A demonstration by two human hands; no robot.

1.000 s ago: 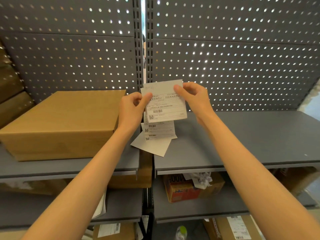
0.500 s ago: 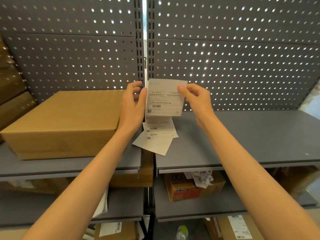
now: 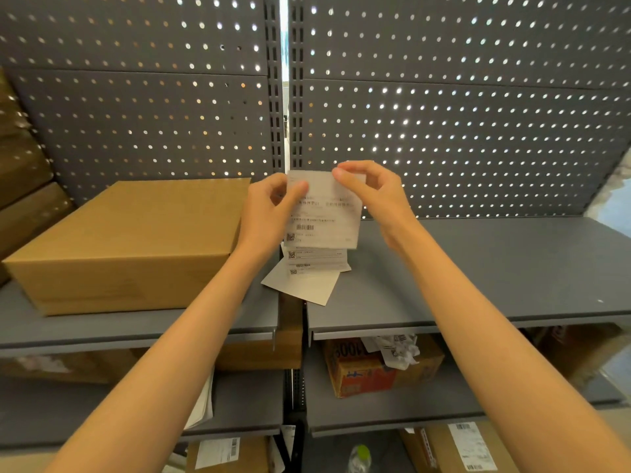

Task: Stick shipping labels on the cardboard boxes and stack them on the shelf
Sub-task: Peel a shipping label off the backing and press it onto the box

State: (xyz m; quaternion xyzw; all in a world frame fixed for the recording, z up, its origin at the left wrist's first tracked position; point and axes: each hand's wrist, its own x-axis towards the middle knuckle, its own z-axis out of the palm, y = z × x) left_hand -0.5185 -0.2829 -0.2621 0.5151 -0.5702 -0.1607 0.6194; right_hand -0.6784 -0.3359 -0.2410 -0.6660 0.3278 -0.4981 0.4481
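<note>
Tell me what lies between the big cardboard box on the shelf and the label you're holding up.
In the head view, only the left hand lies between the cardboard box and the held label; its fingers grip the label's left edge. Behind is bare pegboard.

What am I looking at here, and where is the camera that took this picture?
There is no machine here: a person wears a wide-angle camera on the head, looking forward and down, so both bare arms reach into view from below. The left hand and the right hand pinch the top corners of a printed shipping label, holding it up in the air. Under it, a few more labels lie loose where two grey shelf boards meet. To the left a plain cardboard box sits on the shelf, with no label visible on it yet. Behind is a perforated metal back panel.
</note>
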